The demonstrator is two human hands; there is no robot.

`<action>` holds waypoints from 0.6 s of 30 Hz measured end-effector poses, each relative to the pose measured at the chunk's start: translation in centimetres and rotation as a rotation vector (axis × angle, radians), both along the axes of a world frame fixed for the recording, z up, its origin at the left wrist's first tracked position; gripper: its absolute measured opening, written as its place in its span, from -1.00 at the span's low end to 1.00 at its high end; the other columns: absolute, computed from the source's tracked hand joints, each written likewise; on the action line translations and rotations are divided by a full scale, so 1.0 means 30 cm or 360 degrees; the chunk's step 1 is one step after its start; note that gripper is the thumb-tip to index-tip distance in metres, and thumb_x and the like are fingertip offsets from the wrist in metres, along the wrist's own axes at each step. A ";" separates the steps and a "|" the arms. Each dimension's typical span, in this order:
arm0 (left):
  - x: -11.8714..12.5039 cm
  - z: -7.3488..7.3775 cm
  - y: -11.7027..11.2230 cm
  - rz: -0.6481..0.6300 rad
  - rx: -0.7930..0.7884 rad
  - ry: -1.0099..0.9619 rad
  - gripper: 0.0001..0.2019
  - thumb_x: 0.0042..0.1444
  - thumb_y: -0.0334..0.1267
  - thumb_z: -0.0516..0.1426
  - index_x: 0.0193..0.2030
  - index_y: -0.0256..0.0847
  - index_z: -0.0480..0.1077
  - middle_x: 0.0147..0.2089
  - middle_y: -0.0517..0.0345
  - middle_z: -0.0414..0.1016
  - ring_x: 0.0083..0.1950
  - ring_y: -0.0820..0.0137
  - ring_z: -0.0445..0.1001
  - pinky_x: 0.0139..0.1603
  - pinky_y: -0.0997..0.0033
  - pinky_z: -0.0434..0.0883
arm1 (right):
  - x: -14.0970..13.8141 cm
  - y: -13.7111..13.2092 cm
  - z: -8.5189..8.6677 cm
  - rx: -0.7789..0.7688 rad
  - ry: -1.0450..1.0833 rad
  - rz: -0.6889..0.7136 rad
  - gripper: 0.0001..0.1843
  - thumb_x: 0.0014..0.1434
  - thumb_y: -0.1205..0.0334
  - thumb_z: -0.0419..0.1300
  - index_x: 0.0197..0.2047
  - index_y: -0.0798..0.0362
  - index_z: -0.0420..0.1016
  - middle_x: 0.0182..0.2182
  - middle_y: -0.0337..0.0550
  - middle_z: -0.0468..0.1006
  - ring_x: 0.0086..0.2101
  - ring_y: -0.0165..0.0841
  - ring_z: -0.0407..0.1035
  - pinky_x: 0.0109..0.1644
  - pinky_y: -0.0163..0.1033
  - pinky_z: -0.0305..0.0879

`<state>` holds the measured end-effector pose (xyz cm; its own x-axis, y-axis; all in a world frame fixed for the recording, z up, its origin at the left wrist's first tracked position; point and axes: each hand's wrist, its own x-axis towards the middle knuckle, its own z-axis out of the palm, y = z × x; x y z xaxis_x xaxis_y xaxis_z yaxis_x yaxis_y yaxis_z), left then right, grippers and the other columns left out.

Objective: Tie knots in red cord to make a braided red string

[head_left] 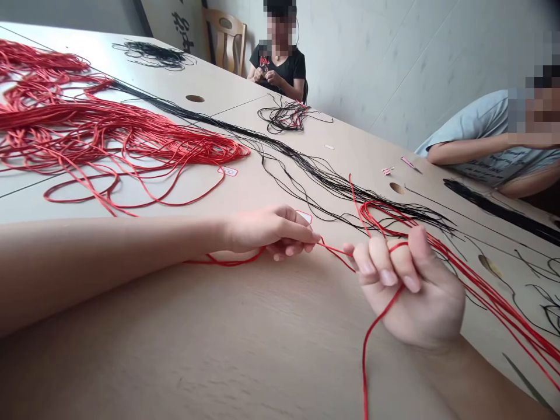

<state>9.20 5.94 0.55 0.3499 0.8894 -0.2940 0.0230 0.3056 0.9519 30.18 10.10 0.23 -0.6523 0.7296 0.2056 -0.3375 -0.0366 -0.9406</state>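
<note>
A thin red cord [335, 249] stretches between my two hands over the table. My left hand [280, 230] pinches it between thumb and fingers, palm facing down. Curled fingers of my right hand [402, 286] close on the cord, and a turn of it passes over the index finger. From under those fingers a red tail [366, 344] hangs toward the table's near edge. Another length of red cord [231, 262] lies under my left wrist. Behind my right hand, several red strands [494, 303] run off to the lower right.
A big heap of red cord [131, 128] covers the left of the table [245, 344]. A long bundle of black cord [280, 146] crosses the middle. Small scissors or a pink-handled tool [411, 165] lies at right. Two people [280, 70] sit across the table.
</note>
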 end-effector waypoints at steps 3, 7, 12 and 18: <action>0.001 0.003 0.006 -0.0021 -0.0042 -0.0055 -0.77 0.02 -0.20 0.15 -0.54 -0.31 0.32 -0.65 0.24 0.28 -0.62 0.57 0.19 -0.58 0.54 0.14 | -0.010 -0.001 -0.002 -0.0122 -0.0011 -0.0120 -0.38 0.32 0.08 -0.21 -0.73 0.12 -0.23 -0.71 -0.28 -0.14 -0.63 -0.46 0.01 -0.20 -0.11 0.35; 0.000 0.000 0.016 0.0053 -0.0068 -0.0060 -0.78 0.03 -0.26 0.13 -0.57 -0.31 0.32 -0.69 0.21 0.31 -0.65 0.56 0.22 -0.60 0.55 0.14 | -0.012 0.000 -0.008 -0.0074 -0.0048 -0.0041 -0.38 0.30 0.10 -0.16 -0.74 0.13 -0.24 -0.70 -0.29 -0.19 -0.63 -0.46 -0.07 -0.23 -0.12 0.31; -0.009 -0.004 0.015 0.0074 -0.0059 -0.0019 -0.78 0.03 -0.26 0.13 -0.57 -0.32 0.34 -0.69 0.20 0.30 -0.65 0.55 0.23 -0.60 0.53 0.11 | 0.027 -0.011 0.004 0.0413 -0.0210 0.0238 -0.44 0.30 0.16 -0.15 -0.71 0.13 -0.14 -0.68 -0.27 -0.06 -0.58 -0.46 0.01 -0.11 -0.06 0.27; -0.016 -0.004 -0.006 -0.0140 0.0088 0.0122 -0.74 0.07 -0.16 0.13 -0.52 -0.32 0.35 -0.66 0.25 0.24 -0.60 0.56 0.17 -0.55 0.50 0.08 | 0.043 -0.021 0.032 0.0918 -0.0474 0.0725 -0.36 0.14 -0.27 -0.05 -0.70 0.09 0.12 -0.50 -0.15 0.36 -0.34 -0.34 0.33 0.13 0.03 0.16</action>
